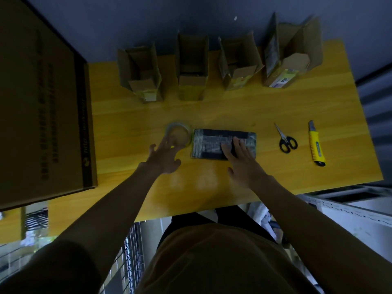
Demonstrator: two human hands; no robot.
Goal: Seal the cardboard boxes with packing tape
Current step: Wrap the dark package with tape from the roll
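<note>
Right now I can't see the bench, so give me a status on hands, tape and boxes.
Left hand open, reaching at tape roll. Right hand open, flat on taped package. Four boxes behind, flaps open. Scissors and knife off right, clear.

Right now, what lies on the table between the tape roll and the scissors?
In the head view, one flat dark package lies between the tape roll and the scissors. The right hand rests on it, fingers straight.

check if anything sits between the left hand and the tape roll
Nothing visible does. The left hand reaches with straight fingers whose tips already overlap the near edge of the tape roll on the table. The flat dark parcel lies to the roll's right, under the right hand, off that path.
</note>
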